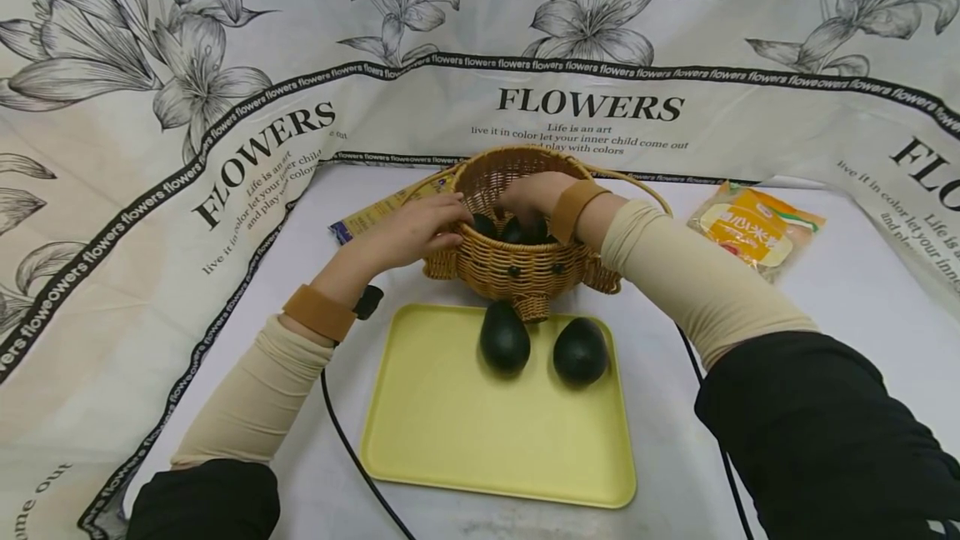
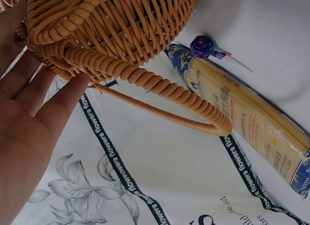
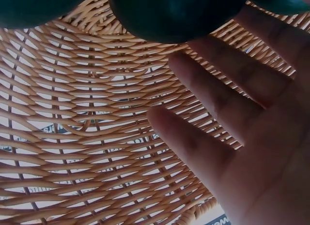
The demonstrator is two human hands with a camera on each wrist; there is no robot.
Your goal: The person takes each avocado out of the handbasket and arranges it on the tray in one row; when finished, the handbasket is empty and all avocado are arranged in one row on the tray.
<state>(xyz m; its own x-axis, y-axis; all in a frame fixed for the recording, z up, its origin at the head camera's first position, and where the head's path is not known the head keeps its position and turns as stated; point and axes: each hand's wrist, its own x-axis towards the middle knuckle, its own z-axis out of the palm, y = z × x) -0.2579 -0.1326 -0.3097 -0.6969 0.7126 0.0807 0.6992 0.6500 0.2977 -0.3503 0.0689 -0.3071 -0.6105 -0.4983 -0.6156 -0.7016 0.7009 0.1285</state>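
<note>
A wicker basket (image 1: 491,261) with a looped handle stands behind a yellow tray (image 1: 442,415). At its left rim, my left hand (image 1: 420,227) holds on, the thumb outside; the left wrist view shows the fingers beside the base of the handle (image 2: 150,82). My right hand (image 1: 536,194) reaches down inside. Its spread fingers (image 3: 198,89) lie against the woven wall, with fingertips right at a dark green avocado (image 3: 169,14); its thumb is hidden. Another avocado (image 1: 483,226) lies left in the basket. On the tray rest two avocados, one pear-shaped (image 1: 505,340), one rounder (image 1: 581,352).
A pack of noodles (image 2: 247,113) lies behind the basket on the left, with a purple-wrapped lollipop (image 2: 203,46) beside it. To the right is an orange-and-clear food packet (image 1: 753,227). Black cables (image 1: 348,444) run from both wrists. Flower-printed cloth (image 1: 592,15) surrounds the white table.
</note>
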